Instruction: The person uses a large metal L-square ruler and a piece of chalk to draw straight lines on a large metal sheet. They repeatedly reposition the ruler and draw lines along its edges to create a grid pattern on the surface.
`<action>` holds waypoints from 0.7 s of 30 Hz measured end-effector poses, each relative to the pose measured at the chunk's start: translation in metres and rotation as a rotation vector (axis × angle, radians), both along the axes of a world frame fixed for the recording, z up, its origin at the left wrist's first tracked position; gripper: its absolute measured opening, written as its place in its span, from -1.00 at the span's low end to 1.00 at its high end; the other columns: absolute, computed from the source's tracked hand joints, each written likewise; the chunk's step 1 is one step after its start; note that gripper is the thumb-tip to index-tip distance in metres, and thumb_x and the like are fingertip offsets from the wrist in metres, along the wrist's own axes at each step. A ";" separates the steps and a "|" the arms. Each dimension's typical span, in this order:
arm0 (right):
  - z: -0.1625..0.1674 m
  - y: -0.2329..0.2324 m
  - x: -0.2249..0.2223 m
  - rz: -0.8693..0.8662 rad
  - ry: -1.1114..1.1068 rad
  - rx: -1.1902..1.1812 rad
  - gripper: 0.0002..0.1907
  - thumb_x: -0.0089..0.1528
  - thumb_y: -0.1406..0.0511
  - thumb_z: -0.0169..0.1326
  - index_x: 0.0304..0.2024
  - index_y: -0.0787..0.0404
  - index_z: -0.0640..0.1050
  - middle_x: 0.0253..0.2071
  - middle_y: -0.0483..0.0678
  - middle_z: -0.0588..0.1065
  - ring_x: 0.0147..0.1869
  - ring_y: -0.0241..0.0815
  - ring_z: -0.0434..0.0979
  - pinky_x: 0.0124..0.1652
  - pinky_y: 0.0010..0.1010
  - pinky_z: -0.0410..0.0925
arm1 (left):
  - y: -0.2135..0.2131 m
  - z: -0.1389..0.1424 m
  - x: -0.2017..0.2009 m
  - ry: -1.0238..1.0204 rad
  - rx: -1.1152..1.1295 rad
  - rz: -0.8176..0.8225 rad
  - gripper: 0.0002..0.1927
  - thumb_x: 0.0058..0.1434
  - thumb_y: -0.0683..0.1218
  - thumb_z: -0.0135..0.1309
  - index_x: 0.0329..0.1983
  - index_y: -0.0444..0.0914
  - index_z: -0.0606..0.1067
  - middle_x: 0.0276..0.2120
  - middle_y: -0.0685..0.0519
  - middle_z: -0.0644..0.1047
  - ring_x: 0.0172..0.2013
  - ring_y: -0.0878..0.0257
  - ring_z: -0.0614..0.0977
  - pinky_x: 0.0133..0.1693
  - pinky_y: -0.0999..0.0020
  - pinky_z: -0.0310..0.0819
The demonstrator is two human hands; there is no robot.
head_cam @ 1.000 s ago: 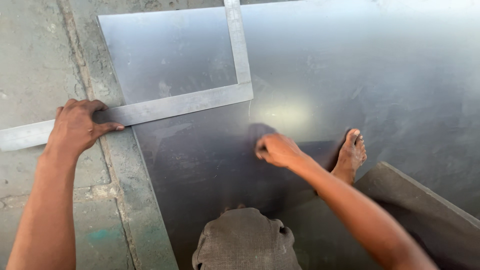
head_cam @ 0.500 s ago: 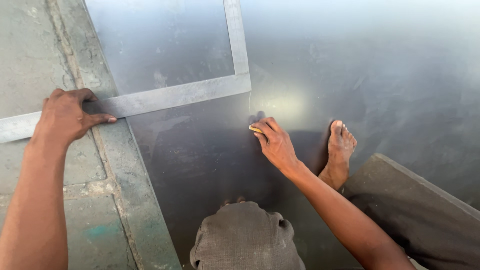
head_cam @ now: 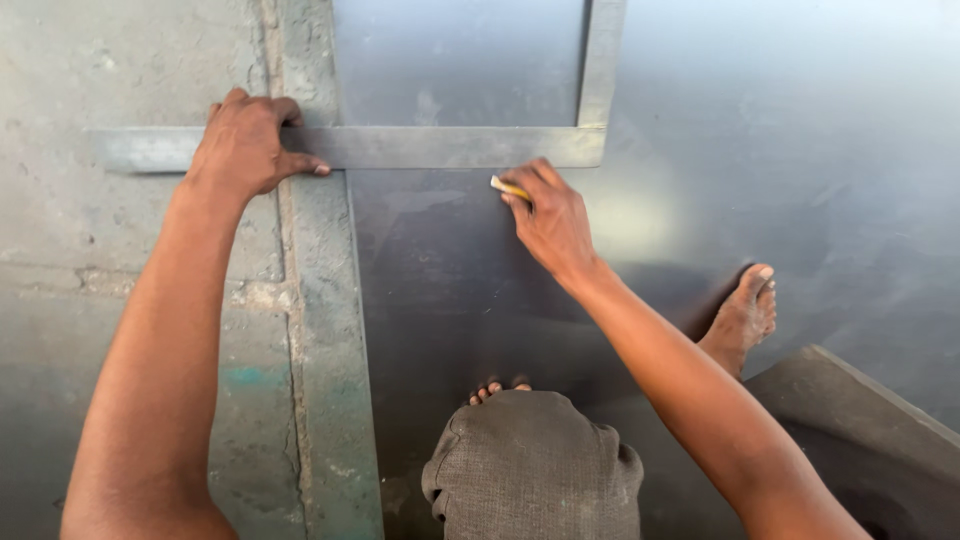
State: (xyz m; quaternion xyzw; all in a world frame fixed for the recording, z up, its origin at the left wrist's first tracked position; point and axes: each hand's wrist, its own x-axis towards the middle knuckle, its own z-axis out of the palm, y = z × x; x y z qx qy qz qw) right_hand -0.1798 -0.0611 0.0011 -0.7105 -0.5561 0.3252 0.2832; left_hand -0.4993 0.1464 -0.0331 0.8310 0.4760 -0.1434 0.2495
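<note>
On steel square [head_cam: 400, 147]: left hand [head_cam: 245, 145]; right hand [head_cam: 550, 220] pinching yellow marker [head_cam: 505, 186].

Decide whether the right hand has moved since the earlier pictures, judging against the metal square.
Yes. The right hand with its yellow marker has moved up the metal sheet, reaching the lower edge of the metal square.

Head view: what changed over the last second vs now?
The right hand, holding a small yellow marker, moved from lower on the metal sheet up to the lower edge of the steel square. The left hand stayed pressed on the square's long arm. Nothing was picked up or let go.
</note>
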 end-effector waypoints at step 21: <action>-0.013 0.020 0.008 0.213 -0.113 -0.245 -0.87 0.21 0.48 0.05 -0.28 0.25 0.61 -0.25 0.02 0.54 -0.17 0.11 0.62 -0.17 -0.10 0.45 | 0.005 -0.006 0.016 0.142 -0.003 -0.043 -0.27 -0.18 0.31 0.45 -0.06 -0.22 0.61 -0.19 -0.08 0.64 0.05 -0.05 0.52 0.14 -0.01 0.36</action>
